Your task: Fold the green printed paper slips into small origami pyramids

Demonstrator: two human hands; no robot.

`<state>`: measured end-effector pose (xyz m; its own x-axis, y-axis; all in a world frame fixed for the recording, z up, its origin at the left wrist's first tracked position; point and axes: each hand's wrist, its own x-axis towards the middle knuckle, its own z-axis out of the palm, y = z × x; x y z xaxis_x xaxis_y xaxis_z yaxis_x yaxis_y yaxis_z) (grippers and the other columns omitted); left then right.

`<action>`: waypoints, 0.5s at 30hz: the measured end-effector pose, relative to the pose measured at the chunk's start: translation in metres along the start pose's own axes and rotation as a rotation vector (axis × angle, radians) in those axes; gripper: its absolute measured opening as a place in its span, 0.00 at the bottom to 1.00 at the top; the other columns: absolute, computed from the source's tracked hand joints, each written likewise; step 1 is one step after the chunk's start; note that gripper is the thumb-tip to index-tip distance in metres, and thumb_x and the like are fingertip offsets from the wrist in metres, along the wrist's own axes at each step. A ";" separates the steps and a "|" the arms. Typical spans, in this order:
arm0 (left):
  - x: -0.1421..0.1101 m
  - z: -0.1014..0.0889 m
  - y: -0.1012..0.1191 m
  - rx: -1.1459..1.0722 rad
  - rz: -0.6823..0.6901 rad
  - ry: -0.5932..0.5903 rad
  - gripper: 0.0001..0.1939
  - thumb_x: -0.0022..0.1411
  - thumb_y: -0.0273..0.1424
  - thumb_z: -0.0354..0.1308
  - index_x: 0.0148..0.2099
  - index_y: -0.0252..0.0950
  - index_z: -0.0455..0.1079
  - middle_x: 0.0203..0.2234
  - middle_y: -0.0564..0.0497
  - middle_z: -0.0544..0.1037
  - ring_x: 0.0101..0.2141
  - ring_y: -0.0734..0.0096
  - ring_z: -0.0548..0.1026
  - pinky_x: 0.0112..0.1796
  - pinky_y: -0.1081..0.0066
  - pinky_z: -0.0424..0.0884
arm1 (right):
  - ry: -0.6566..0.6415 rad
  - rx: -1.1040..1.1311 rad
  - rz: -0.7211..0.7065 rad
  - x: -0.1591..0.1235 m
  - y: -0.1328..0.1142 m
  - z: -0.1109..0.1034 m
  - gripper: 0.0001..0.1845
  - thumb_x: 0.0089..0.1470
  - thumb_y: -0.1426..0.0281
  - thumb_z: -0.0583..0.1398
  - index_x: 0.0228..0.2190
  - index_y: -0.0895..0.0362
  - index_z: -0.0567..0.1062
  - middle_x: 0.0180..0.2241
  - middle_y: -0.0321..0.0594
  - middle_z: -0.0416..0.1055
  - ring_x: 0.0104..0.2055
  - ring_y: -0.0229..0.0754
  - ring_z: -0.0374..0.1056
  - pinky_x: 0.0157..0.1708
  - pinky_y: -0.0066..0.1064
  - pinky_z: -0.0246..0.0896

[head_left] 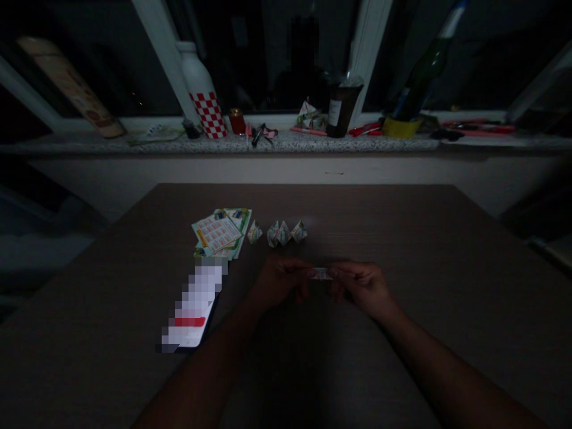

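Observation:
Between my two hands is a small folded piece of printed paper (321, 273), pinched at both ends above the table. My left hand (283, 279) grips its left end with thumb and fingers. At the other end, the fingers of my right hand (360, 283) are closed on it too; they hide part of the paper. Just beyond my hands, several folded paper shapes (299, 232) of similar printed paper stand in a row. Left of them lies a loose stack of printed paper sheets (218, 232), spread at angles.
A phone with a lit screen (196, 313) lies on the brown table (447, 250) by my left forearm. Behind, the stone windowsill (156, 142) bears a red-checked white bottle (206, 98), a dark cup (343, 110), a green bottle (420, 80) and a tall tan canister (74, 89). Lighting is dim.

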<state>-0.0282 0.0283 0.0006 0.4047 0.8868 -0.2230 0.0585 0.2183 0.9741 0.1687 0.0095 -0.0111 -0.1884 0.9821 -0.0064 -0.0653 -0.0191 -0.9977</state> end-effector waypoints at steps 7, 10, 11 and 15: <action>-0.002 -0.005 0.007 0.075 -0.015 -0.035 0.17 0.57 0.41 0.59 0.39 0.30 0.75 0.12 0.56 0.72 0.12 0.78 0.67 0.16 0.79 0.62 | -0.079 -0.027 0.047 0.000 -0.004 -0.002 0.22 0.49 0.54 0.63 0.37 0.60 0.80 0.17 0.36 0.73 0.14 0.35 0.67 0.15 0.24 0.61; -0.002 -0.002 0.005 0.084 -0.019 -0.019 0.18 0.57 0.41 0.58 0.39 0.30 0.74 0.10 0.58 0.69 0.11 0.79 0.64 0.15 0.79 0.60 | -0.075 -0.061 0.065 -0.001 -0.003 -0.004 0.23 0.51 0.53 0.61 0.39 0.61 0.79 0.14 0.34 0.70 0.12 0.33 0.63 0.12 0.22 0.56; -0.002 -0.001 0.004 0.089 -0.016 -0.033 0.18 0.57 0.41 0.58 0.41 0.31 0.74 0.12 0.57 0.70 0.12 0.78 0.66 0.16 0.79 0.61 | -0.074 -0.065 0.070 -0.002 -0.003 -0.005 0.23 0.51 0.53 0.61 0.38 0.61 0.79 0.14 0.34 0.70 0.11 0.33 0.63 0.11 0.22 0.56; -0.001 0.002 0.001 0.177 0.024 -0.074 0.16 0.57 0.42 0.59 0.35 0.31 0.74 0.20 0.53 0.76 0.20 0.76 0.72 0.22 0.77 0.65 | -0.093 -0.042 0.075 0.000 0.001 -0.004 0.22 0.51 0.54 0.62 0.36 0.61 0.78 0.14 0.33 0.70 0.12 0.33 0.63 0.12 0.23 0.56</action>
<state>-0.0265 0.0263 0.0017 0.4738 0.8570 -0.2027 0.2045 0.1167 0.9719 0.1730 0.0103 -0.0128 -0.2812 0.9566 -0.0767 -0.0067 -0.0819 -0.9966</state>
